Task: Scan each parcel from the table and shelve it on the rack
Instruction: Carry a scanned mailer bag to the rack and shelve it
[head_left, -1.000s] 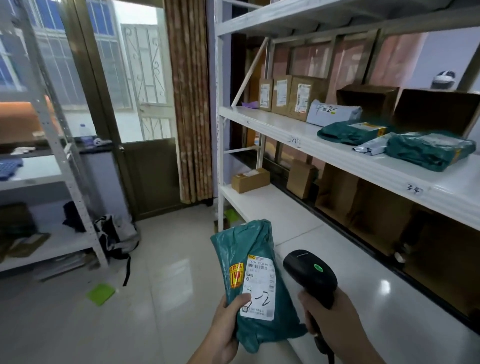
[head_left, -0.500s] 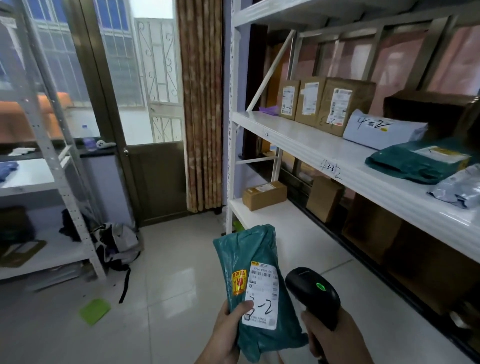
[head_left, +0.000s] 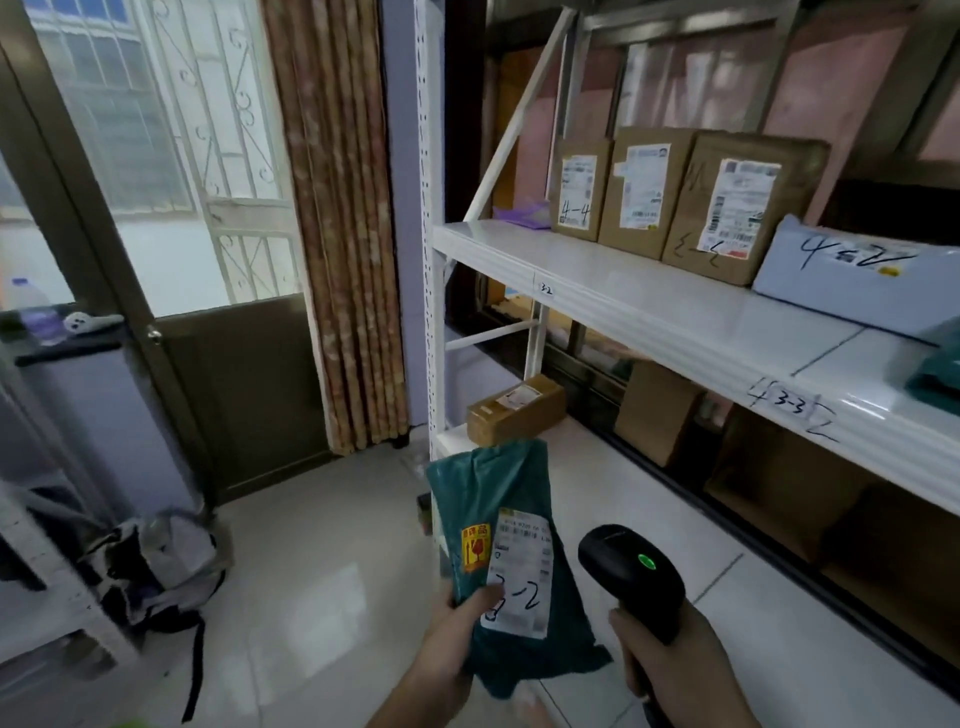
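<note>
**Inspector:** The green parcel (head_left: 498, 561) is held upright in front of the rack (head_left: 644, 312), below its middle shelf. The left hand (head_left: 452, 644) grips its lower end, thumb pressed on the white label (head_left: 519, 571), which reads "3-2" in marker. The right hand (head_left: 670, 670) is wrapped round the handle of the black scanner (head_left: 631, 577), just right of the parcel, with its green lamp lit.

**Onlooker:** So it goes where?

**Inspector:** By my reading, the bay tagged "3-2" (head_left: 545, 289) on the middle shelf's front edge, up and slightly right of the parcel. The bare shelf there lies in front of the three brown boxes (head_left: 680, 197). The "3-3" tag (head_left: 787, 408) sits further right and should be avoided.

**Onlooker:** Any advice?

**Inspector:** Whether the scan registered cannot be told, so confirm it first. Then lift the parcel clear of the shelf lip, lay it flat with the label up and the number readable, and keep the scanner hand back so it does not knock the boxes.
</note>
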